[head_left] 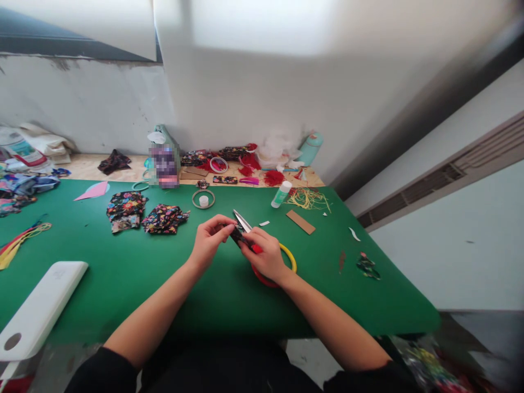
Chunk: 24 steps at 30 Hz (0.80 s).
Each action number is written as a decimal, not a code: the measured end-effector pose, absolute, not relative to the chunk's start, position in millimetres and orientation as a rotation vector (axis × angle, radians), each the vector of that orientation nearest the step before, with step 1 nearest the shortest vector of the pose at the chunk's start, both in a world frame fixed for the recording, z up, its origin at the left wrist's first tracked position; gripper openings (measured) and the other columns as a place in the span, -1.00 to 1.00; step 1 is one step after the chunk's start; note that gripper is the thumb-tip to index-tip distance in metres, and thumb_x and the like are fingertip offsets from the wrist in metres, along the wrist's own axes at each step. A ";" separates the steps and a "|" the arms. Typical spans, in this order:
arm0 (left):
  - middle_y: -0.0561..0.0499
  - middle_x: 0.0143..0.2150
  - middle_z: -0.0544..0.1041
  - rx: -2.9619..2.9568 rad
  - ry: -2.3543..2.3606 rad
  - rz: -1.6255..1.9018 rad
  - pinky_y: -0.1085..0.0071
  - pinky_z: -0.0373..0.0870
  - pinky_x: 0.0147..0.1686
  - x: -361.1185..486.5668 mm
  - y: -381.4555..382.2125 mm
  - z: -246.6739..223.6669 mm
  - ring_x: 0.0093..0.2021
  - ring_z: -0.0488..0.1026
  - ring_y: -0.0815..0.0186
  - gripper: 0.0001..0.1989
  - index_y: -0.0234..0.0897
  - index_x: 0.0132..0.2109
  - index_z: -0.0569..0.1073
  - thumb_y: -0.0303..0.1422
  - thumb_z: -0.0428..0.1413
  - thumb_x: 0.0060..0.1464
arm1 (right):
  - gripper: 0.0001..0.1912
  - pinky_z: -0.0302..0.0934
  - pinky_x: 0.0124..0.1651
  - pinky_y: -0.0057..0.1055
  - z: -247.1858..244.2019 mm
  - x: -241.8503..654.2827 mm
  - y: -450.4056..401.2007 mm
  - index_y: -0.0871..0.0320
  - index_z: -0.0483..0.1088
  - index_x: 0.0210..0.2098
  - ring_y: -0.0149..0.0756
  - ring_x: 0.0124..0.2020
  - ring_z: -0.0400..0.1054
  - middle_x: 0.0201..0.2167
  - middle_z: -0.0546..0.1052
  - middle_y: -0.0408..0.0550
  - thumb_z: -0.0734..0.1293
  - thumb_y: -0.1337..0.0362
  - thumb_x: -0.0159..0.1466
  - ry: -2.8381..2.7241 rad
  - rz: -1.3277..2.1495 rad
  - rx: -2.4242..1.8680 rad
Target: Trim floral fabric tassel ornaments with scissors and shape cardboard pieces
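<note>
My left hand (210, 239) is closed, pinching one end of a small dark floral fabric piece (237, 234) between thumb and fingers. My right hand (265, 254) is closed around a pair of scissors (243, 220), whose silver blades point up and to the left past the fabric. Its thumb and fingers also touch the fabric's lower right end. A bit of red shows at the right fingers. Under the right hand lies a red and yellow ring (291, 256), partly hidden. A white scrap (264, 223) rests just beyond the scissors.
Floral fabric stacks (126, 210) lie on the green tabletop (196, 305) at left. Farther back are a grey ring (203, 199), a glue stick (281, 195), yellow cords (309, 198) and a cardboard strip (300, 222). A white power bank (45, 305) sits near left.
</note>
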<state>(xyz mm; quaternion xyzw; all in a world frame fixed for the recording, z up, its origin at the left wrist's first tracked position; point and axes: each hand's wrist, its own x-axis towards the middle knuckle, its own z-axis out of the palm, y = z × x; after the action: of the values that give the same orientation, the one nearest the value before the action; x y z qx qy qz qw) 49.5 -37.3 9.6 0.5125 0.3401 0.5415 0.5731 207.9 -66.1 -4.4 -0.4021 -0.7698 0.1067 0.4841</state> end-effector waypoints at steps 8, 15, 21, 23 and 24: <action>0.11 -0.60 0.28 1.320 0.862 1.328 0.50 0.07 -0.60 50.2 -41.9 16.6 -0.60 0.12 0.48 -0.71 -0.29 -0.42 0.48 -0.16 0.10 0.07 | -0.92 0.21 -0.45 -0.49 -5.7 207.3 -66.1 0.14 0.42 -0.32 -0.41 -0.51 0.29 -0.49 0.42 -0.12 0.29 0.40 0.20 -1.884 0.260 -0.964; 0.04 -0.35 0.45 1.368 0.910 1.462 0.52 0.21 -0.54 50.3 -43.2 17.3 -0.55 0.24 0.50 -0.81 -0.26 -0.25 0.48 -0.30 0.22 -0.05 | -0.92 0.23 -0.43 -0.48 -6.0 207.9 -65.8 0.14 0.42 -0.32 -0.39 -0.49 0.31 -0.48 0.44 -0.11 0.29 0.39 0.20 -1.860 0.259 -0.983; 0.00 -0.31 0.44 1.718 0.937 1.574 0.46 0.34 -0.37 49.6 -42.7 12.7 -0.38 0.37 0.40 -0.92 -0.26 -0.27 0.47 -0.42 0.15 0.02 | -0.91 0.21 -0.45 -0.49 -4.8 207.2 -65.8 0.16 0.42 -0.32 -0.40 -0.51 0.30 -0.49 0.43 -0.11 0.27 0.39 0.21 -1.873 0.247 -0.993; -0.01 -0.31 0.44 1.834 0.936 1.601 0.45 0.35 -0.35 49.5 -42.7 12.4 -0.34 0.39 0.37 -0.92 -0.25 -0.26 0.47 -0.44 0.13 0.04 | -0.90 0.21 -0.46 -0.49 -5.2 207.6 -65.5 0.17 0.42 -0.30 -0.41 -0.51 0.30 -0.49 0.43 -0.10 0.27 0.40 0.21 -1.888 0.204 -0.980; -0.01 -0.32 0.44 1.872 0.937 1.609 0.44 0.35 -0.35 49.4 -42.8 12.8 -0.34 0.39 0.37 -0.92 -0.25 -0.25 0.47 -0.44 0.12 0.05 | -0.90 0.21 -0.46 -0.49 -5.5 207.8 -65.5 0.17 0.42 -0.29 -0.41 -0.51 0.30 -0.48 0.43 -0.10 0.27 0.41 0.21 -1.897 0.178 -0.976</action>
<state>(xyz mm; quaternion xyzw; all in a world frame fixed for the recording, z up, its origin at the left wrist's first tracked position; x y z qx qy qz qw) 49.4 -42.8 12.8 0.6870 0.3439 0.5902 0.2479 207.8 -65.5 -5.5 -0.4001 -0.7775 0.0728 0.4797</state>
